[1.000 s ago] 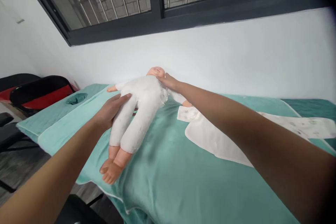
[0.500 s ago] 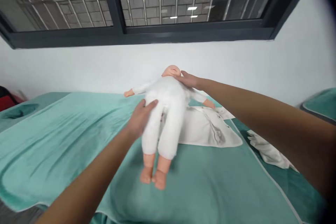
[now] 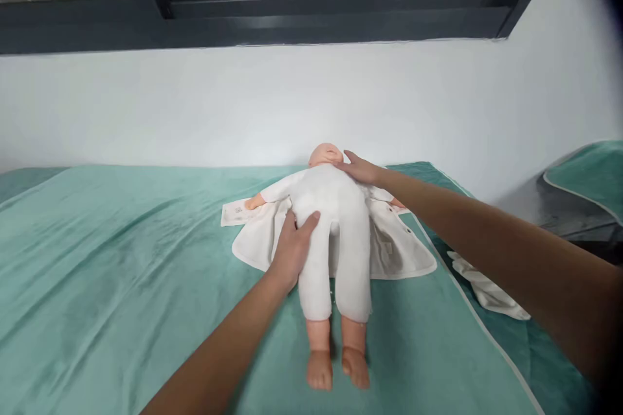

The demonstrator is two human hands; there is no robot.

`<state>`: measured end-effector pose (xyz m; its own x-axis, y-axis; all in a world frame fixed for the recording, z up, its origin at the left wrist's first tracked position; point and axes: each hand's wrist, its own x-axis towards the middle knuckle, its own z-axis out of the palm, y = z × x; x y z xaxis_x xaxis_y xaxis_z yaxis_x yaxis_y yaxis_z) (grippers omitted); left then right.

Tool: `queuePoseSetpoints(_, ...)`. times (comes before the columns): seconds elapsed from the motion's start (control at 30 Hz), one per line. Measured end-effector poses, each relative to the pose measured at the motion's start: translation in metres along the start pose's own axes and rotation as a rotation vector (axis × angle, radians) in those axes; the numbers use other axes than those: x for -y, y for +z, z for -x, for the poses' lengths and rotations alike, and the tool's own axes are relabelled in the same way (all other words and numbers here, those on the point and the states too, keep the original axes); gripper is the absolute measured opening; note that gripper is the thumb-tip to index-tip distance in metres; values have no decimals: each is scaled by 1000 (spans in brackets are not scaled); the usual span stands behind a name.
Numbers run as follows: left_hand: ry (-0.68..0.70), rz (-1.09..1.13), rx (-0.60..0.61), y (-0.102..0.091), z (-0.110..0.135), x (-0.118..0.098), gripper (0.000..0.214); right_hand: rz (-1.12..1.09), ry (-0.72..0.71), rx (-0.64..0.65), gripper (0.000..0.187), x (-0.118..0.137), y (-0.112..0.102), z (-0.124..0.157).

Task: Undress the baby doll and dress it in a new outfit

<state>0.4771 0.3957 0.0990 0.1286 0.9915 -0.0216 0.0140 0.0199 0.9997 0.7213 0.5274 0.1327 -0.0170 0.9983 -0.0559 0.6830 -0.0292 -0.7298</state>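
A baby doll [image 3: 335, 233] in a white bodysuit lies on its back on an opened white garment [image 3: 394, 249], head toward the wall, bare feet toward me. My left hand [image 3: 294, 246] grips the doll's hip and thigh on its left side, fingers wrapped round it. My right hand [image 3: 357, 168] cups the doll's neck and shoulder just under the bare head [image 3: 325, 155], fingers curled against it.
The doll lies on a teal towel-covered massage bed [image 3: 121, 253] against a white wall below a barred window. Another white cloth [image 3: 487, 288] hangs at the bed's right edge. A second teal bed [image 3: 588, 175] stands to the right.
Both hands carried the doll rightward along the bed and laid it on the opened white garment. My view swung right with it; the red and black chairs have left the picture.
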Motion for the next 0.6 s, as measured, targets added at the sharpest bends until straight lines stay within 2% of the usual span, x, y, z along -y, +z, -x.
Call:
queuePoseSetpoints(0.1, -73, -14, 35, -4, -2, 9, 72, 65, 4, 49, 111, -5, 3, -5)
queuePoseSetpoints(0.23, -116, -129, 57, -16, -10, 10, 71, 228, 74, 37, 105, -5, -9, -13)
queuePoseSetpoints(0.33, -52, -264, 26, -26, -24, 9, 70, 325, 129, -98, 100, 15, -10, -12)
queuePoseSetpoints(0.4, -39, -328, -9, -31, -34, 9, 70, 426, 85, -253, 83, 39, 4, -7)
queuePoseSetpoints(0.43, -54, -333, -28, -33, -39, 9, 70, 470, 10, -311, 71, 53, 15, -5)
queuePoseSetpoints(0.47, -77, -311, -50, -33, -44, 10, 69, 495, -80, -312, 61, 67, 29, -3)
queuePoseSetpoints(0.53, -110, -223, -84, -34, -50, 11, 63, 544, -297, -178, 53, 92, 61, -3)
queuePoseSetpoints(0.6, -83, -188, -105, -36, -55, 11, 52, 658, -466, 35, 50, 112, 91, -10)
